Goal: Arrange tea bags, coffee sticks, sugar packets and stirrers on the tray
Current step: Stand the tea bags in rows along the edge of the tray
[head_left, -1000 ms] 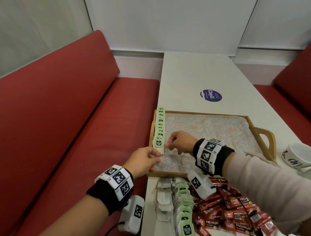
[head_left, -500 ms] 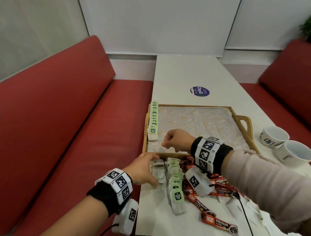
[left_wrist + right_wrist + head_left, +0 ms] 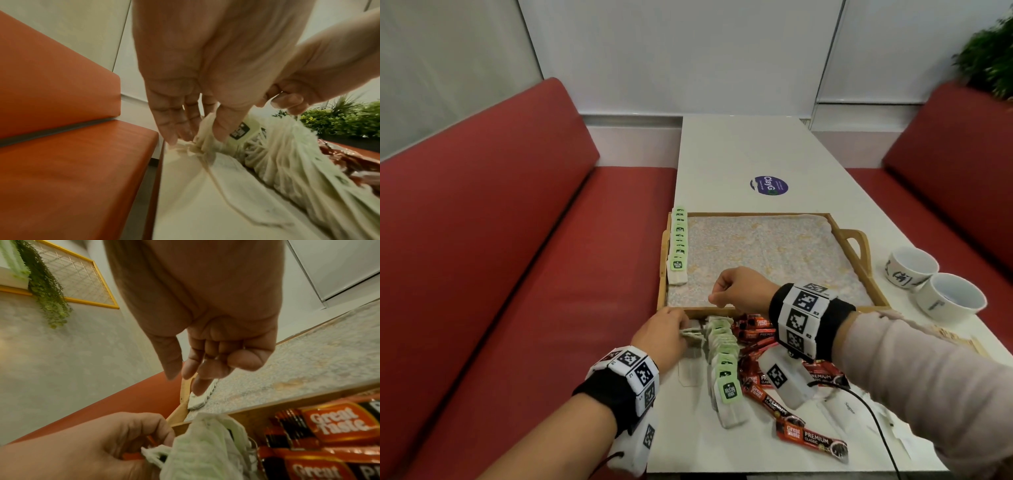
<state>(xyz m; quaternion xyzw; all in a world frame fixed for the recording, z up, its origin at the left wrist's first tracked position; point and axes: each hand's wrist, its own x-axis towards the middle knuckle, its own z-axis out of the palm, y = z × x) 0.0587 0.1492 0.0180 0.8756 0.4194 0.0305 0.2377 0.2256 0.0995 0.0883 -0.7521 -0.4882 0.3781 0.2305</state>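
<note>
**Inspection: tea bags at the tray's near edge**

Materials: wooden tray with looped handle, lined with a speckled, grainy mat. A row of tea bags, soft white paper with pale green tags, lies along its left wall. Loose tea bags lie overlapped on the table at lower centre; glossy red coffee sticks lie to their right.

Surroundings: smooth white table, red padded benches on both sides, pale wall panels, two white cups at the right of the frame.

Hands: my left hand is at the near-left tray corner, fingers bent down onto the top of the loose pile, thumb and fingertips pinching crumpled bag paper. My right hand hangs over the tray's near edge, fingers loosely curled; I cannot tell whether it holds anything.
</note>
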